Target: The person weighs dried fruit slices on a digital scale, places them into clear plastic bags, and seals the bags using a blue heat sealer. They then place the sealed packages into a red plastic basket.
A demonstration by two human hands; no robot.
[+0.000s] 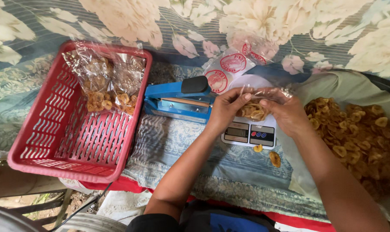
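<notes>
A red slotted plastic basket is holding two sealed clear packets of chips; beside it a blue heat sealer is sitting. The left hand and right hand are both pinching the mouth of a clear plastic bag of banana chips over a white digital scale — light, crinkly, slippery film, brittle contents, probably best gripped at its top edge. Loose chips are lying on the right.
</notes>
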